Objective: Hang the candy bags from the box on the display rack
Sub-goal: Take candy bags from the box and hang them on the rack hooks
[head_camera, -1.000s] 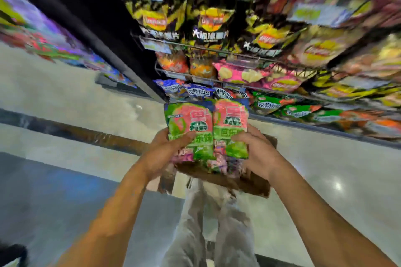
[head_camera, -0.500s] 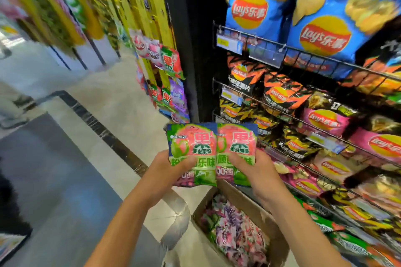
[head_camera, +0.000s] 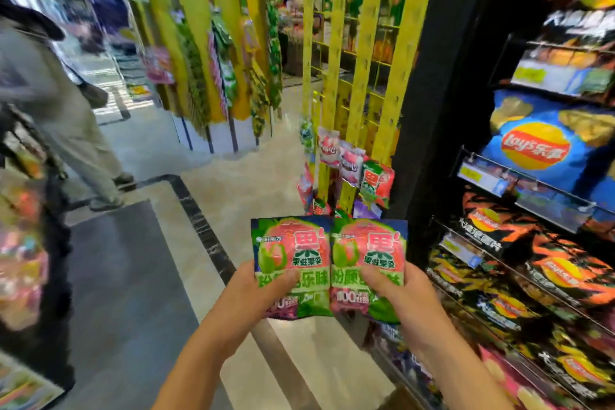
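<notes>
Two green and pink candy bags are held side by side in front of me. My left hand [head_camera: 263, 289] grips the left candy bag [head_camera: 291, 253] with the thumb across its front. My right hand [head_camera: 396, 289] grips the right candy bag [head_camera: 369, 253] the same way. Beyond them stands the yellow display rack [head_camera: 362, 83], with a few candy bags hung low on it [head_camera: 376, 181]. A corner of the cardboard box [head_camera: 404, 398] shows at the bottom edge, below my right forearm.
A black shelf unit [head_camera: 539, 243] full of crisp bags runs along the right. A person [head_camera: 56, 100] in grey walks at the left. More yellow racks [head_camera: 213, 53] with hanging goods stand further back. A dark mat [head_camera: 126, 293] covers the floor at left.
The view has swung up and left from the box and crisp shelves toward the yellow rack. Both hands still hold the two bags, now raised away from the box.
</notes>
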